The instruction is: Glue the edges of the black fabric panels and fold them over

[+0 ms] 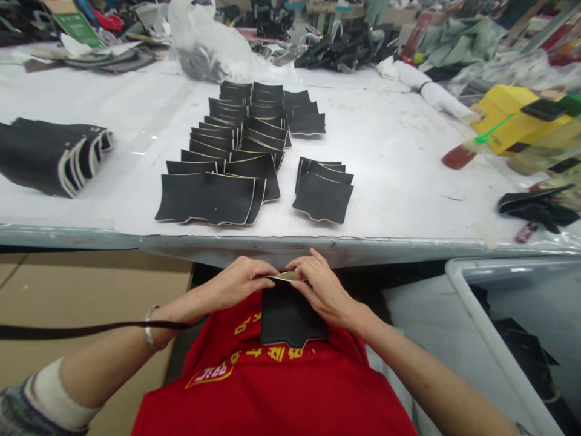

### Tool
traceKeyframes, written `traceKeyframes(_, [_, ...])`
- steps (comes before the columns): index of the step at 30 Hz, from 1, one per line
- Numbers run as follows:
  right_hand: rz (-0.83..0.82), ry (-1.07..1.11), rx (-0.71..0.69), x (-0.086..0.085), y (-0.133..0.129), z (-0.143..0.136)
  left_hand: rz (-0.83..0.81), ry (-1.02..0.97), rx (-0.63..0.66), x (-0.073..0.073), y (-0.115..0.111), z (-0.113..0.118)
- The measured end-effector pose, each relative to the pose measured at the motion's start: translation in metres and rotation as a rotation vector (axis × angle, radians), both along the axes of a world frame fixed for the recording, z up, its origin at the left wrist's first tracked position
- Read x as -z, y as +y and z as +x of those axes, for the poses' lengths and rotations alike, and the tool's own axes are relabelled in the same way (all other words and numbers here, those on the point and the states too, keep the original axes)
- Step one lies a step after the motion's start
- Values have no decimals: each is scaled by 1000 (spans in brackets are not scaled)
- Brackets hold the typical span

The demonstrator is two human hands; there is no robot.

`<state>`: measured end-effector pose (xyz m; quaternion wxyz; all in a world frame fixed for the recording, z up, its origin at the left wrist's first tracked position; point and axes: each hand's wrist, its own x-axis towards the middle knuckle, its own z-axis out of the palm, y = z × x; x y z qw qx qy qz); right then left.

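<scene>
A black leather piece (293, 315) with a notched lower edge hangs over my lap, against the red apron (272, 393). My left hand (247, 280) pinches its top edge at the left corner. With thumb and fingers, my right hand (320, 287) grips the same edge farther right. Between the hands the top edge is slightly parted, and a pale inner side shows. On the table just beyond, stacks of similar black leather pieces (206, 197) stand in overlapping rows, with a smaller stack (323, 197) to their right.
The white table (399, 206) has its front edge right before my hands. Folded black pieces (40, 154) lie at left. A plastic bag (204, 42), a yellow box (512, 115) and a red glue bottle (460, 154) sit farther out. A pale bin (481, 315) with black pieces stands at right.
</scene>
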<state>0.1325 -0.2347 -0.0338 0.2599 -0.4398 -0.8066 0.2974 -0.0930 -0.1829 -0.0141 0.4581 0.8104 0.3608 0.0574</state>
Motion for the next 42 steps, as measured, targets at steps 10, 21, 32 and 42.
traceKeyframes(10, [5,-45,-16,3,0,1,-1,27,22,2,-4,3])
traceKeyframes(21, [5,-77,-7,11,4,0,-25,-12,61,-2,-2,4])
traceKeyframes(32, [16,-47,38,17,3,-2,-30,-13,67,-1,0,8])
traceKeyframes(42, [109,-70,83,17,0,0,158,10,102,10,-1,27])
